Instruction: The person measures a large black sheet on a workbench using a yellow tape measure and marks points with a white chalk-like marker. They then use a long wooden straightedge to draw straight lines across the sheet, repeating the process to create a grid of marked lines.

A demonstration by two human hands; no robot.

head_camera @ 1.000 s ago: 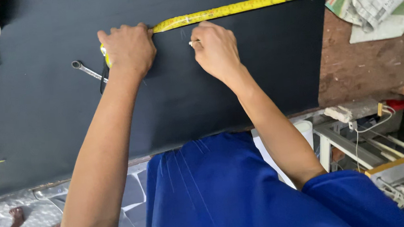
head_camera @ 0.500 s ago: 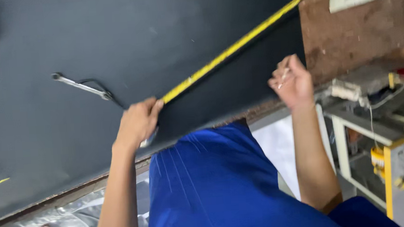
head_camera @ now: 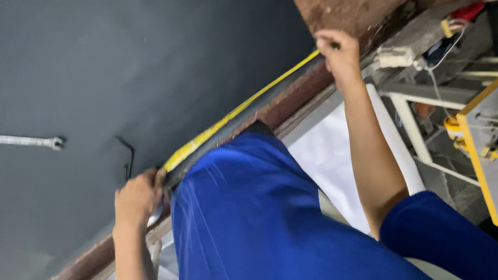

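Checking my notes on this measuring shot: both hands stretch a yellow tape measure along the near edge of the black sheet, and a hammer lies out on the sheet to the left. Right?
Not quite. The head view shows a metal wrench on the black sheet, not a hammer. The rest holds: left hand and right hand stretch the yellow tape measure along the near edge.

A dark, matte surface (head_camera: 138,60) filled the left and far part of the scene, edged with worn brown wood (head_camera: 71,275). To the right stood a white metal frame (head_camera: 412,128) and a yellow-edged machine (head_camera: 484,158), perhaps with red spools. Pale sheeting (head_camera: 332,163) lay below.
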